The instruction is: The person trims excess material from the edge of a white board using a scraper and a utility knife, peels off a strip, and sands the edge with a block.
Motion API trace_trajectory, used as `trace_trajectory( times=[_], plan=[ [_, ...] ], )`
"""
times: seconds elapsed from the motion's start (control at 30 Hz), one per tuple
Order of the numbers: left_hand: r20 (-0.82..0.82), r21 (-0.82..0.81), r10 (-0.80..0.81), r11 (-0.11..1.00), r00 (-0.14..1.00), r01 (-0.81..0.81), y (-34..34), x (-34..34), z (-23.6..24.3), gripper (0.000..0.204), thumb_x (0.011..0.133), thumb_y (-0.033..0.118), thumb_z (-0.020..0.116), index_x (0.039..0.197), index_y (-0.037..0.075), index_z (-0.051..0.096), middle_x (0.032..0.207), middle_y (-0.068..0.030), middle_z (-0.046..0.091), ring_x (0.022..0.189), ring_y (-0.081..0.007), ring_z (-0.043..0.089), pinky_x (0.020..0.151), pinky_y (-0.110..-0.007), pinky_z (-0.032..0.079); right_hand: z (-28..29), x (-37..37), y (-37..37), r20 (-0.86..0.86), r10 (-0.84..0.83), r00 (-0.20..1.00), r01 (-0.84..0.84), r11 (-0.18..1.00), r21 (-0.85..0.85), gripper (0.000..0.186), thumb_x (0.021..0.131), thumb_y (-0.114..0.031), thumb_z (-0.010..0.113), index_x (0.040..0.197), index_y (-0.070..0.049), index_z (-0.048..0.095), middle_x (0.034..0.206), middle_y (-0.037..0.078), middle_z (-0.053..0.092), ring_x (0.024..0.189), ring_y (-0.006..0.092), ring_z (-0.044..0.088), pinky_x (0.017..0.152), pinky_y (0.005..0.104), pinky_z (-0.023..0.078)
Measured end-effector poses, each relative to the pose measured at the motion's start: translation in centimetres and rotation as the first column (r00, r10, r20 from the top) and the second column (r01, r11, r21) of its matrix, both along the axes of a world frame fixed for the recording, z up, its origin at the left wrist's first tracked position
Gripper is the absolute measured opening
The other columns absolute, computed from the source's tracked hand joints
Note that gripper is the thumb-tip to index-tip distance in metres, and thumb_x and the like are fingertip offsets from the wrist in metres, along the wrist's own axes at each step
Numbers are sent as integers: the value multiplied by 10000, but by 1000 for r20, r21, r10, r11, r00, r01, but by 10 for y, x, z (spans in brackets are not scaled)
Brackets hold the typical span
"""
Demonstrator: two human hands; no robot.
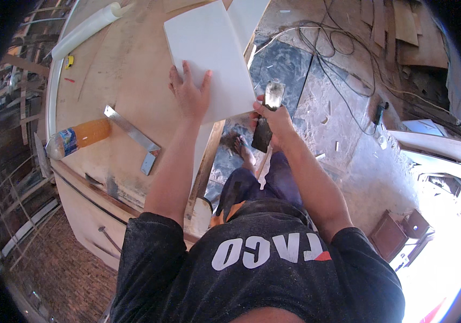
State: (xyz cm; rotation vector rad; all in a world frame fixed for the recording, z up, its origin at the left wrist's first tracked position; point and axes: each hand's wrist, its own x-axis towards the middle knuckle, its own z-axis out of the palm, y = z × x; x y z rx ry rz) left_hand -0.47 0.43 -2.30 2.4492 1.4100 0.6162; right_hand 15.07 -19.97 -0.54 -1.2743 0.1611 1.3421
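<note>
A white rectangular panel (pixel 217 51) lies on the wooden worktable (pixel 128 59), its right edge by the table's side. My left hand (pixel 190 94) rests flat on the panel with fingers spread. At the panel's lower right corner, my right hand (pixel 278 119) is closed around a dark, narrow block-like tool (pixel 262 134) with a shiny metal end; its exact kind is unclear. The fingertips of that hand are beside the panel's edge. A metal try square (pixel 132 132) lies on the table left of my left forearm.
A bottle of orange liquid (pixel 88 133) lies on its side at the table's left. Farther back are a yellow tape measure (pixel 69 62) and a white roll (pixel 88 31). Black cables (pixel 343 48) coil over the floor at right, near wooden boards (pixel 424 48).
</note>
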Motion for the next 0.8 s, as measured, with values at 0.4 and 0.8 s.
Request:
trace_trajectory(
  times=[0.4, 0.8],
  plan=[
    [-309, 107, 122, 990, 943, -93, -9, 22, 11, 876, 999, 710, 511, 1618, 94, 440, 1698, -298, 242, 1611, -453, 175, 1179, -817, 105, -21, -8, -57, 318, 110, 942, -79, 991, -111, 308, 1092, -213, 541, 1265, 32, 610, 1052, 130, 707, 834, 181, 715, 693, 349, 615],
    [-353, 28, 46, 999, 935, -39, -11, 19, 19, 918, 966, 783, 472, 1654, 181, 397, 1749, -196, 236, 1609, -437, 211, 1165, -845, 63, -4, -50, -72, 723, 303, 621, -273, 948, -163, 544, 1120, -401, 433, 1531, -60, 533, 1277, 308, 650, 1179, 484, 638, 1020, 504, 500]
  ],
)
